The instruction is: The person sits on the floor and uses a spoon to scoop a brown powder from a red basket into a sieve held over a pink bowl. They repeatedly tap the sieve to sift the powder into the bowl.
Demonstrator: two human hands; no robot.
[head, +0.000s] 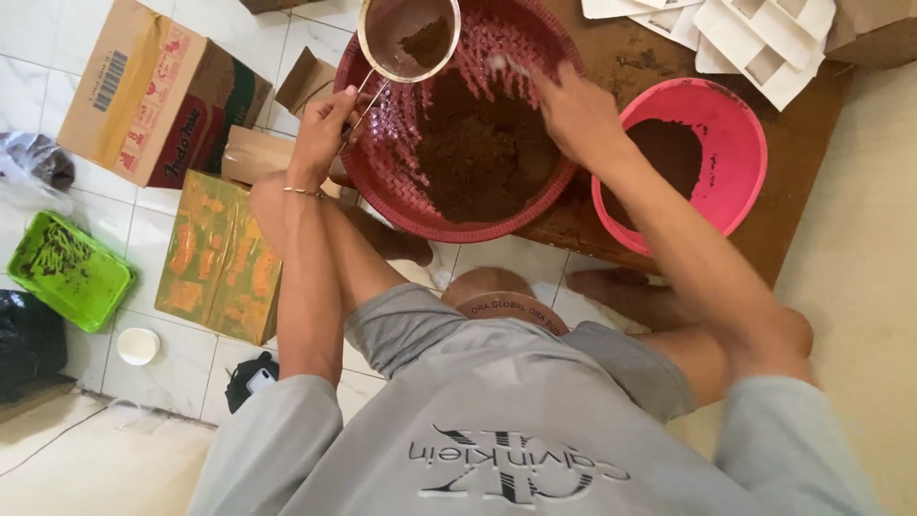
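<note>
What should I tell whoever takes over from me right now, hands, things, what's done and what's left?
Left hand: holds the handle of a round metal sieve over the red woven basket; a little brown powder sits in the sieve.
Right hand: down in the basket on the powder heap, gripping something small and pale; I cannot tell what.
Pink bowl, right of the basket, holds more brown powder.
Done: a large heap lies in the basket.
Left: the powder in the sieve and in the pink bowl.
</note>
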